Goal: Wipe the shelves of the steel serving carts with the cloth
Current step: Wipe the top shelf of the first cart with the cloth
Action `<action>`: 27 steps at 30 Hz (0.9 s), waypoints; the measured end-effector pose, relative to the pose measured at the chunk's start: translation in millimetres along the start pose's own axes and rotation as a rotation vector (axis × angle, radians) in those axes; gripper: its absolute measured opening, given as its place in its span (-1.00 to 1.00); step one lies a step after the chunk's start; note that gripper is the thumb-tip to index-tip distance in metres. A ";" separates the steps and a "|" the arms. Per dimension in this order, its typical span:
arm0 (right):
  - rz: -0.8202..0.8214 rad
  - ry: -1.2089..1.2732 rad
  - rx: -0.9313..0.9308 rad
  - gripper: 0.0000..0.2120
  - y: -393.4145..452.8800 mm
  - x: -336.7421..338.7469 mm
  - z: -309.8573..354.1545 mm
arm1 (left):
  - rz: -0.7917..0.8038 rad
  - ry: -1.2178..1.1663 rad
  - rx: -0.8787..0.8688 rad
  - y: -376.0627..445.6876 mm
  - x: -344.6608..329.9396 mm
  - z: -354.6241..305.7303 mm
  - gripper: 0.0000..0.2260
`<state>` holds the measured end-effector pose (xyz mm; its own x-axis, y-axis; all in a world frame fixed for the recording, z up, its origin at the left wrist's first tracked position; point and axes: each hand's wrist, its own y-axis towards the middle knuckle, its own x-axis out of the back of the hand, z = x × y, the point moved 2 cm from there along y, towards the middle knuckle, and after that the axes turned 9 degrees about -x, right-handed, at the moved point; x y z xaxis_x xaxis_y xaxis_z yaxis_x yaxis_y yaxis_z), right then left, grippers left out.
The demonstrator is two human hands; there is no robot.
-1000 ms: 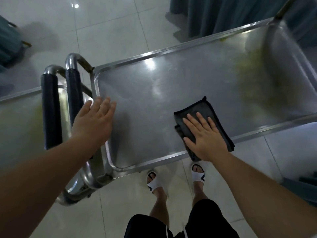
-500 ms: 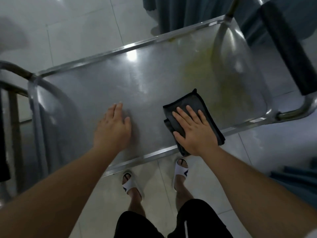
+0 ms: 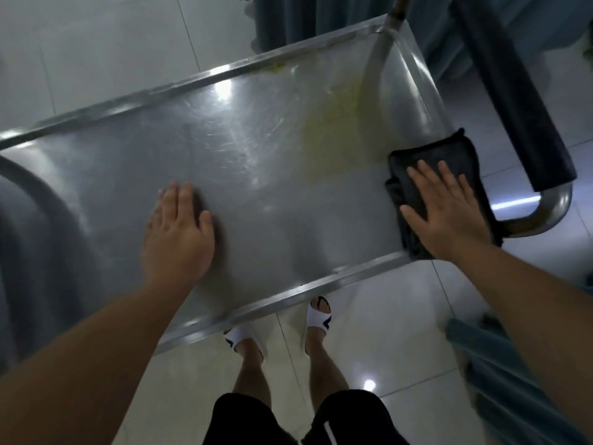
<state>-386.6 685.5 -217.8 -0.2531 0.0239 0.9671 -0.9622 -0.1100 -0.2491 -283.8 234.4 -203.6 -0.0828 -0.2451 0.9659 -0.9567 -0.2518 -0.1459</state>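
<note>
The top shelf of a steel serving cart (image 3: pixel 256 162) fills the middle of the view. A folded black cloth (image 3: pixel 433 159) lies at the shelf's right end, by the near right corner. My right hand (image 3: pixel 446 207) presses flat on the cloth with straight, spread fingers. My left hand (image 3: pixel 179 232) rests palm down on the bare steel near the front rim, left of centre. A yellowish smear (image 3: pixel 330 123) marks the shelf toward its far right.
The cart's black padded push handle (image 3: pixel 513 101) rises at the right end on a curved steel tube (image 3: pixel 545 213). A curved steel tube (image 3: pixel 38 194) of the left end shows at the left edge. Teal fabric hangs behind (image 3: pixel 288 17) and lies at lower right (image 3: pixel 500 374). My sandalled feet stand on pale floor tiles.
My right hand has slid the cloth from the shelf's middle to its right end. My left hand moved from the left rim onto the shelf surface. The view shifted right.
</note>
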 end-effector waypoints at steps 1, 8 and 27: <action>0.000 0.004 -0.012 -0.32 3.6 0.2 -2.6 | -0.027 0.014 0.022 2.3 -1.6 7.9 -0.45; -0.041 0.051 -0.196 -0.30 -9.6 -10.7 40.4 | -0.109 -0.038 0.128 -0.3 -22.1 33.3 -0.41; -0.062 0.010 0.542 -0.35 29.8 -20.0 274.9 | -0.148 -0.068 0.144 -0.4 -26.4 33.8 -0.38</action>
<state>-382.6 408.6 -230.6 -0.2013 0.0551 0.9780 -0.7864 -0.6043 -0.1278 -271.8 209.4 -236.3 0.0792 -0.2566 0.9633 -0.9070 -0.4194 -0.0372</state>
